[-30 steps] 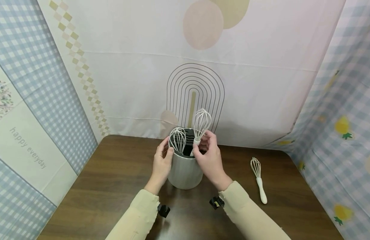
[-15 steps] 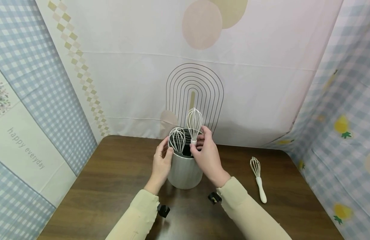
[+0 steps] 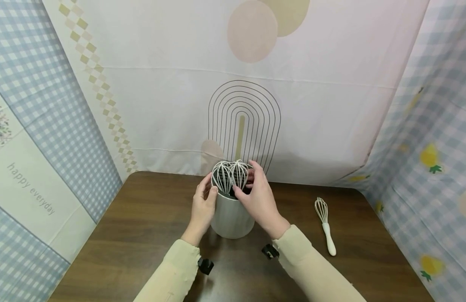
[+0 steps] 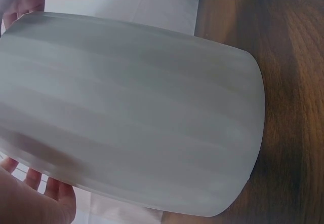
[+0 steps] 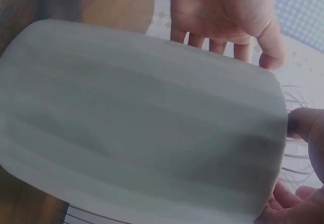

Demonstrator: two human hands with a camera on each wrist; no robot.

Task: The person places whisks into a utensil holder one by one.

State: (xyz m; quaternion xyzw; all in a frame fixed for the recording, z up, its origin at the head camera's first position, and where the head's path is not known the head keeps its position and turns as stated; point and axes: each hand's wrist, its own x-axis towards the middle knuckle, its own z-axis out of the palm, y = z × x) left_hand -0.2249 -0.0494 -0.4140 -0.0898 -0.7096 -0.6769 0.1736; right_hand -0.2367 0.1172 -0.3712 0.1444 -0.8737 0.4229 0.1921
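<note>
A grey-white ribbed utensil holder (image 3: 232, 220) with a dark slotted insert stands upright on the table. My left hand (image 3: 204, 207) grips its left side near the top, thumb at the rim. Two white whisks stand in the holder with their wire heads up: the left whisk (image 3: 222, 178) and, beside it, the right whisk (image 3: 240, 171). Their handles are hidden inside. My right hand (image 3: 261, 205) is at the right rim, thumb and fingers spread apart around the right whisk's head. Both wrist views are mostly filled by the holder's wall (image 4: 131, 107).
A third whisk (image 3: 326, 228) lies on the brown wooden table (image 3: 142, 235) to the right, its white handle towards the front. Behind the table hangs a pale printed cloth (image 3: 172, 113), with checked cloth at both sides.
The right whisk has tilted upright and sunk into the holder, its head now level with the left one. My right hand has shifted slightly left and let go. The left hand stays put.
</note>
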